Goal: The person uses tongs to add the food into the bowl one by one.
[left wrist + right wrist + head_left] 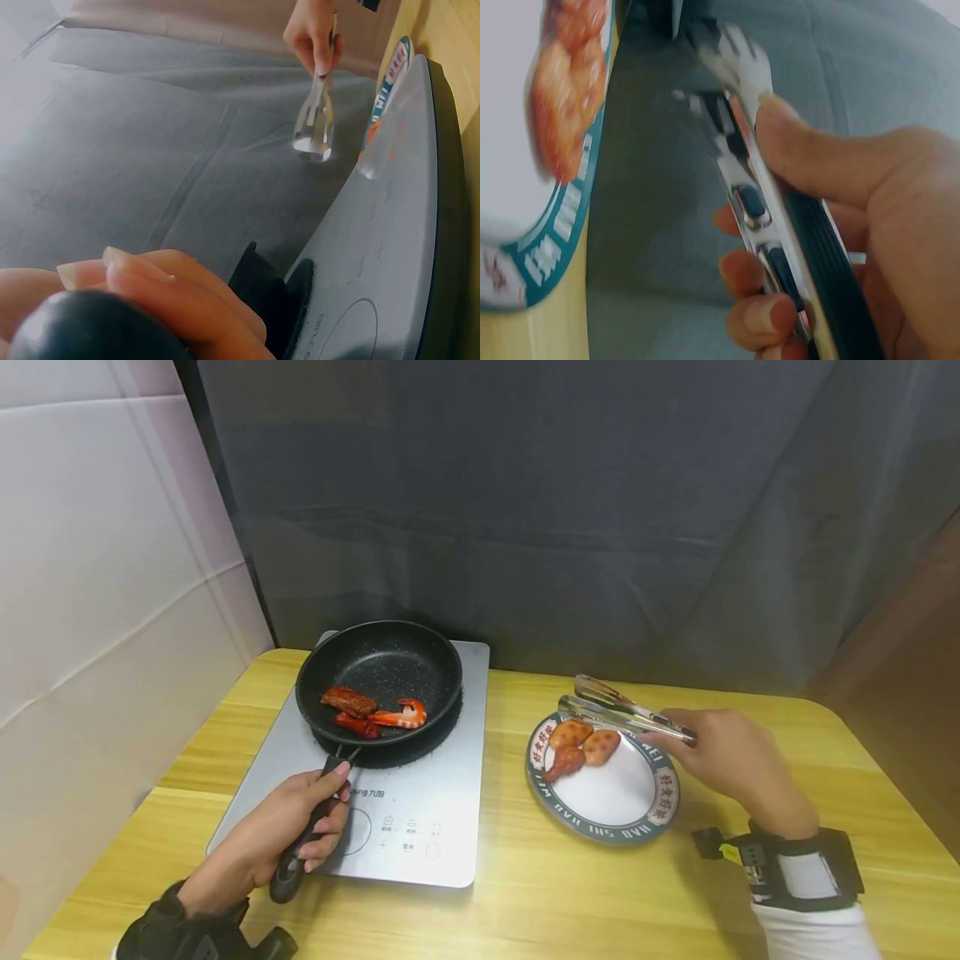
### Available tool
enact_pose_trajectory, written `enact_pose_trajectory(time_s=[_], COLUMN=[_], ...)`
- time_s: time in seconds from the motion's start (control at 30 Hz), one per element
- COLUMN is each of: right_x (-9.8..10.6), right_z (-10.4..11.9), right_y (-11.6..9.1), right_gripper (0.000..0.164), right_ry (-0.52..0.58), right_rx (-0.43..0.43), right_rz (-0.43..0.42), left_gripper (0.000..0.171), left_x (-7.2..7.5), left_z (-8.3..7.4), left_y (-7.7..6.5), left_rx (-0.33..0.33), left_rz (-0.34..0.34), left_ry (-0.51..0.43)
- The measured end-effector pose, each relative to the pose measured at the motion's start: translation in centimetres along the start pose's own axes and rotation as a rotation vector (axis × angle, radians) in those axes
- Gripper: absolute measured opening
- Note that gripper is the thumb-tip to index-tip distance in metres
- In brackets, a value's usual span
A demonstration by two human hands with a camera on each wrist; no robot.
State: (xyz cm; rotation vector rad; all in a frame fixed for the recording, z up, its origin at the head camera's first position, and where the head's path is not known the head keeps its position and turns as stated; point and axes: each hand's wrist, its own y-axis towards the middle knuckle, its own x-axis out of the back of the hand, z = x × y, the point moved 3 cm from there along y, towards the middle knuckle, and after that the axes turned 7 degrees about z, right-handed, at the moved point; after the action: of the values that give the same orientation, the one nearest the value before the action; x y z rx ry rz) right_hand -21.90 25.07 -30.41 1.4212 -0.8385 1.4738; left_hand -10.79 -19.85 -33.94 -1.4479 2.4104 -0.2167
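My left hand [300,818] grips the black handle [288,868] of a frying pan [382,660] that sits on an induction cooktop [450,827]. Inside the pan lie a browned piece of meat [348,701], a shrimp [401,715] and a small dark-red piece [357,727]. On the right, my right hand [735,760] holds metal tongs [630,714] above the far rim of a plate [611,833]. The tongs' tips are apart with nothing between them. A drumstick-shaped piece [565,762] and two golden pieces [602,747] lie on the plate's left side.
The wooden table [570,902] carries everything. A dark grey cloth [525,527] hangs close behind the pan and plate, and a white cloth wall [112,527] stands on the left. Bare wood separates the cooktop from the plate.
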Motion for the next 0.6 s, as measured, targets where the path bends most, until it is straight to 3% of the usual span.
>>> enact_pose_trajectory(time_s=[0.33, 0.6], right_x=[-1.1, -1.5], right_z=[-4.2, -4.9], right_y=[-1.3, -1.2], right_gripper=[0.065, 0.066], right_ry=[-0.006, 0.011], right_rx=[-0.019, -0.007], right_rz=[0.114, 0.13], left_gripper=[0.038, 0.038], left_x=[-0.1, -0.1], left_z=[-0.1, 0.0], left_y=[0.2, 0.0], left_rx=[-0.001, -0.004], left_rz=[-0.005, -0.005], left_ry=[0.0, -0.001])
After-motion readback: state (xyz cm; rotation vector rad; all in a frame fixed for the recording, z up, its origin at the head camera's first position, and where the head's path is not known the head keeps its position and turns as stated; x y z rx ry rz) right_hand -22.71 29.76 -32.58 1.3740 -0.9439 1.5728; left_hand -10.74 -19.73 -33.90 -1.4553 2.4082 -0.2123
